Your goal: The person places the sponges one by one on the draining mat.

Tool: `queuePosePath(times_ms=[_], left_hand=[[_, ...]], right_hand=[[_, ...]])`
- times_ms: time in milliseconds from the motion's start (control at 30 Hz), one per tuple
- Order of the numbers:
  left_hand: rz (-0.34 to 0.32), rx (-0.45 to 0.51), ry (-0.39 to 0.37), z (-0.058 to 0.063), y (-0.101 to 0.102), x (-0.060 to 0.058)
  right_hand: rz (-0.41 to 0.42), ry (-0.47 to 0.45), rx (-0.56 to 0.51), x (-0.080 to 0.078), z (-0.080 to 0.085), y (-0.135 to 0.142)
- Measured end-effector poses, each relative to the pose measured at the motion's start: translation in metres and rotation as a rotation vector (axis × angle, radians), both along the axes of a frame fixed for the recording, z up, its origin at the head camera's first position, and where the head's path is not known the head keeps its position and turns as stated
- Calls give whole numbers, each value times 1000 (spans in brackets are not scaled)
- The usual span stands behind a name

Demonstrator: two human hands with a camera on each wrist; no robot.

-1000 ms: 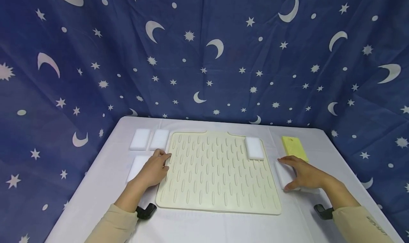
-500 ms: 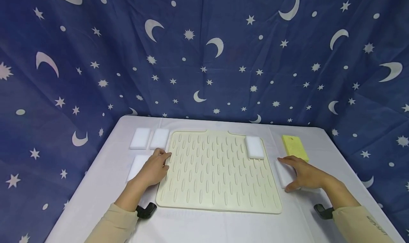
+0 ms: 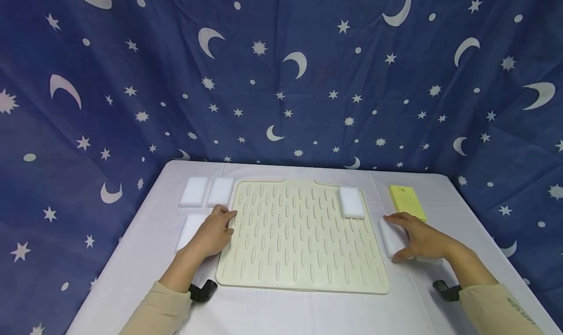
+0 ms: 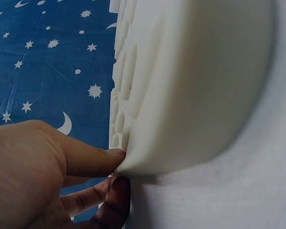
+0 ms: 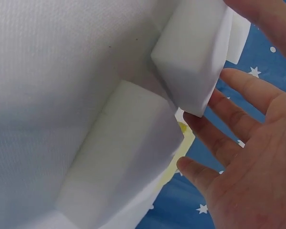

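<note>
A cream ridged dish drying mat (image 3: 286, 247) lies flat on the table. My left hand (image 3: 213, 234) rests at its left edge; in the left wrist view the thumb touches the rim and other fingers bend loosely beside it. A white sponge (image 3: 186, 230) lies partly hidden behind this hand. To the right of the mat, my right hand (image 3: 420, 237) rests over another white sponge (image 3: 390, 239), its fingers fairly straight in the right wrist view and fingertips at the sponge's edge. A second white sponge (image 5: 121, 157) lies beside that one, mostly hidden by the hand in the head view.
On the mat's far right corner sits a white sponge (image 3: 351, 203). Two more, one (image 3: 194, 192) beside the other (image 3: 221, 192), lie at the back left. Beyond my right hand is a yellow sponge (image 3: 406, 201). A blue star-patterned curtain (image 3: 281, 76) hangs behind the table.
</note>
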State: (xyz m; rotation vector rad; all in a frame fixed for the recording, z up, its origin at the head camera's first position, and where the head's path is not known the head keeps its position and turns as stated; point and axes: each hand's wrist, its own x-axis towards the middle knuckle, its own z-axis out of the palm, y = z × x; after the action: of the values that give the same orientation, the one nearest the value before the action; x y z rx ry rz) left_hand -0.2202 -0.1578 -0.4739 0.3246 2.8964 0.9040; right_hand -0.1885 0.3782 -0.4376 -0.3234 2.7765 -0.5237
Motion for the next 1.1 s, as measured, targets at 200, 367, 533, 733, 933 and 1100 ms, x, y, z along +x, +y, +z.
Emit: queuePosePath(times_ms=[200,367,533,733,933,1100], left_hand=[[-2,-1,-5,0,0,0],[-1,-6,0,1,0,1],[1,-3,0,1,0,0],[2,-4,-1,1,0,0],[0,-10,4,0,0,-1],[-2,-2,3,0,0,-1]], right_hand=[[-2,24,-20,1,2,0],[11,38,-36,2,5,-3],[25,49,-45,3,7,-5],[39,56,-47,3,8,-9],[47,61,-40,4,11,-14],[48,61,-51,5,10,-16]])
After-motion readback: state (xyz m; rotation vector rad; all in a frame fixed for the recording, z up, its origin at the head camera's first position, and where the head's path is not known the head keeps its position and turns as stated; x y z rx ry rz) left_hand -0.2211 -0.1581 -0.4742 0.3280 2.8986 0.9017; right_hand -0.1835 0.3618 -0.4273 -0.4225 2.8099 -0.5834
